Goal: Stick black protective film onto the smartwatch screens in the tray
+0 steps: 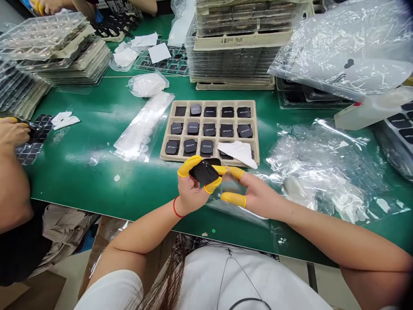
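Note:
My left hand (190, 189), in yellow finger cots with a red string at the wrist, pinches a small black square part (204, 172) just above the table's near edge. My right hand (250, 193), also in yellow cots, touches the same part from the right with its fingertips. Just beyond them lies a beige pulp tray (167, 133) with several black parts in its pockets and a white cloth (238, 151) over its near right corner.
Crumpled clear bags (322, 172) lie to the right. A clear sleeve of white round stickers (142, 127) lies left of the tray. Stacks of trays (235, 47) stand at the back. A co-worker's hand (13, 133) works at the left edge.

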Available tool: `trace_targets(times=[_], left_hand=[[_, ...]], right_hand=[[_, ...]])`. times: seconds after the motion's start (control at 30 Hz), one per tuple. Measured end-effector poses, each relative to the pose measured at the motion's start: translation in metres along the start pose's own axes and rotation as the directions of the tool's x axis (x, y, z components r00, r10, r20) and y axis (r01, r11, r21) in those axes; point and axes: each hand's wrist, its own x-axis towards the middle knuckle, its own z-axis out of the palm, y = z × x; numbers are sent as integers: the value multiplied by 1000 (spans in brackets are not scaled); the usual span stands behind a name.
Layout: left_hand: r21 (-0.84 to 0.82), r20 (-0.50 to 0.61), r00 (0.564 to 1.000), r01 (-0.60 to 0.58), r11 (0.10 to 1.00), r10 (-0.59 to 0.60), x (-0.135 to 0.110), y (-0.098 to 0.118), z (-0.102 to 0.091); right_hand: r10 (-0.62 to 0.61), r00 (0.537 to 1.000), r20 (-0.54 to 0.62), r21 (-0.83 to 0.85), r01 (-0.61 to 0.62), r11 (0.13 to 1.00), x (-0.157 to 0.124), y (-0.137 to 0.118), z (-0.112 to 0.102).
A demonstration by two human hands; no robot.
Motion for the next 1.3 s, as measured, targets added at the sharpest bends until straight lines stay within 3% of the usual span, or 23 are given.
trace_targets(times=[0.07, 0.1, 0.2, 0.23, 0.3, 0.4, 0.53, 0.7, 0.77, 0.87, 0.9, 0.97, 1.03, 1.1, 1.17, 1.3], left_hand=[[15, 39, 999, 38, 999, -39, -2, 0, 0], [32, 57, 995, 81, 996, -83, -2, 0, 0], [71, 81, 979, 180, 981, -186, -4, -2, 0], [74, 78, 980, 178, 981, -184, -5, -3, 0], [91, 91, 984, 145, 985, -153, -6, -8, -1], [185, 199, 972, 88, 979, -125, -10, -14, -2], [291, 337, 938, -23, 956, -80, -12, -19, -3], [316, 381, 922, -195, 929, 64, -7, -19, -2], [321, 314, 948, -146, 936, 40, -6, -16, -2], [250, 163, 972, 124, 960, -167, -2, -12, -4], [202, 138, 952, 242, 949, -272, 1, -10, -5], [105, 170, 863, 465, 879, -477, 6, -5, -6], [69, 271, 741, 622, 780, -615, 11, -1, -6], [96, 358, 650, 688, 719, -670, 14, 2, -5], [135, 405, 614, 692, 709, -677, 14, 4, -4], [177, 460, 603, 657, 733, -652, 11, 7, -1]], right_hand=[[74, 983, 170, 290, -122, 949, 6, 2, 0], [103, 964, 244, 359, -189, 914, 8, 2, -2], [153, 931, 332, 314, -262, 913, 11, 2, -9], [168, 945, 280, 269, -245, 931, 11, 2, -11], [193, 980, 57, 221, -201, 954, 12, 4, -14], [229, 943, -242, 241, -170, 955, 13, 11, -14], [263, 910, -321, 235, -192, 953, 14, 17, -9], [241, 897, -370, 190, -180, 965, 14, 17, -10], [224, 876, -426, 205, -148, 967, 13, 13, -21], [204, 795, -571, 242, -75, 967, 11, 5, -42], [189, 770, -609, 248, -42, 968, 10, 2, -48], [165, 757, -632, 253, 0, 968, 7, -3, -53], [180, 798, -576, 270, -23, 963, 5, -8, -49], [226, 854, -469, 285, -96, 954, 5, -11, -39], [259, 881, -395, 279, -154, 948, 7, -12, -29], [265, 885, -383, 219, -192, 957, 9, -7, -21]])
